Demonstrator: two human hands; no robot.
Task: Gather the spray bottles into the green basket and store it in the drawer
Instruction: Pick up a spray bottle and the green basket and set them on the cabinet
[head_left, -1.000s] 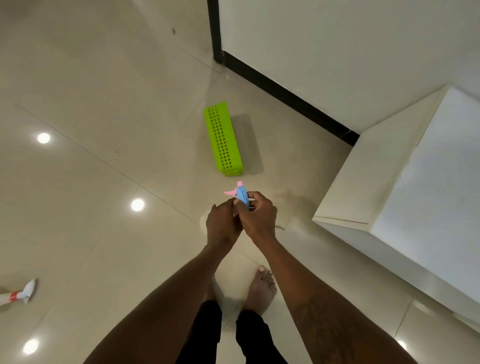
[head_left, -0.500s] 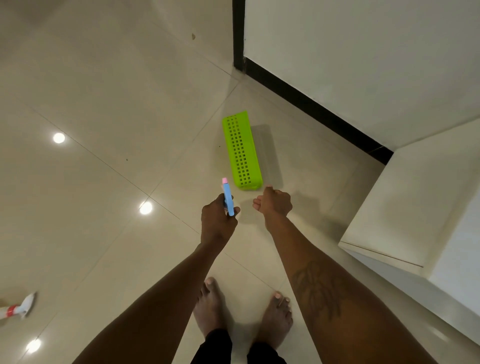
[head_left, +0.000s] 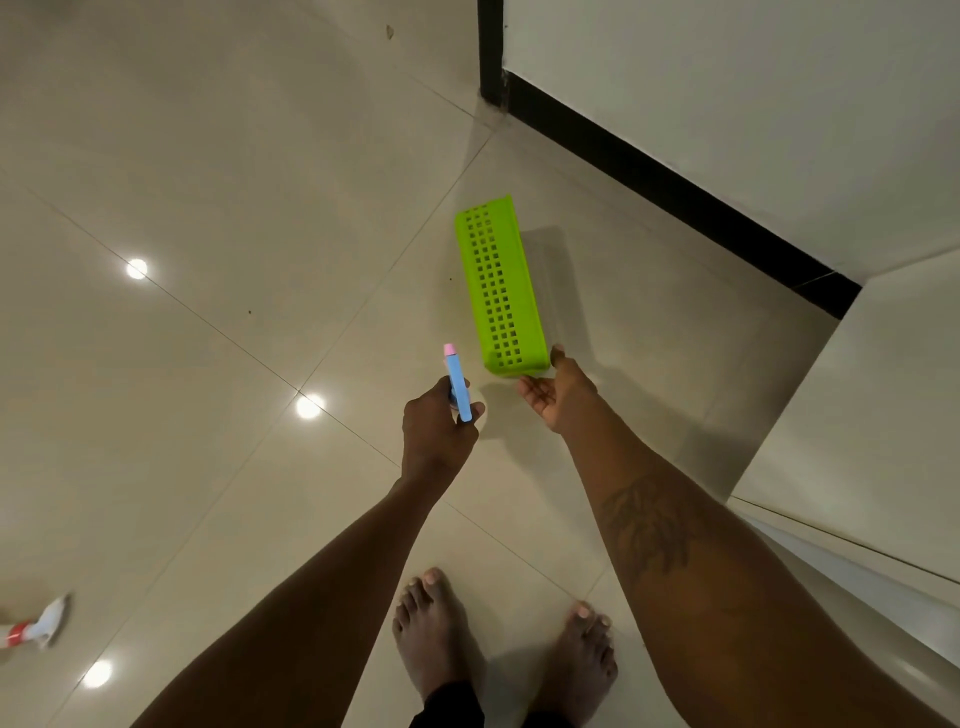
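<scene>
Evidently mid-collection. Left hand (head_left: 439, 421) is closed around a blue spray bottle (head_left: 458, 384), pink nozzle up, carried upright just short of the green basket (head_left: 500, 288). Basket lies tipped on its side on the tiled floor (head_left: 234, 182), perforated wall showing. Right hand (head_left: 557, 389) spread, palm up, empty, at its near end, probably to right it. Second spray bottle (head_left: 39, 623) lies well apart, far left. White cabinet (head_left: 857, 415) nearby; drawer not discernible. No legible labels.
</scene>
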